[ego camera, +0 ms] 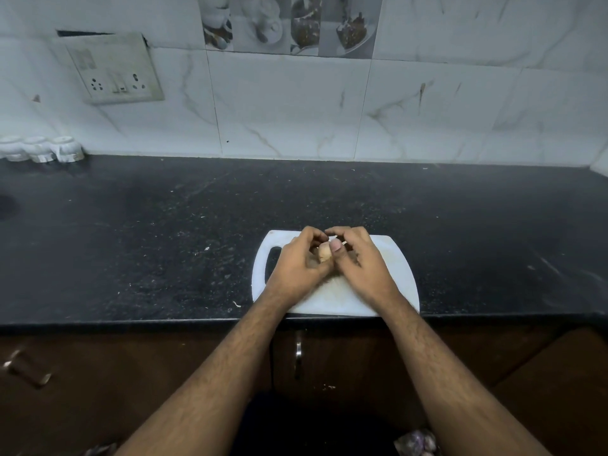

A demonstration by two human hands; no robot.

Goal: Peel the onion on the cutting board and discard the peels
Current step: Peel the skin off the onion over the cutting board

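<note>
**Onion held in both hands over the cutting board**

1. Dark brown wooden cabinet doors [329, 357] under the counter, with a metal handle [298, 357]. Nearest the camera.
2. Purplish papery scraps [416, 442], low at the right edge, blurred; what they lie in cannot be told.
3. Black speckled stone countertop [148, 241].
4. White plastic cutting board [398, 274] with a slot handle on its left, lying at the counter's front edge.
5. Left hand [296, 261], fingers curled round the onion from the left.
6. Right hand [358, 258], fingers curled over it from the right, thumb tip pressed against its front.
7. Small pale tan onion [324, 253], mostly hidden between the two hands, above the board's middle. Whether it touches the board cannot be told.
8. Three white upturned ceramic cups [39, 149], far left, against the wall.
9. White marbled wall tiles [296, 110].
10. Grey switch and socket plate [115, 70], upper left.
</note>
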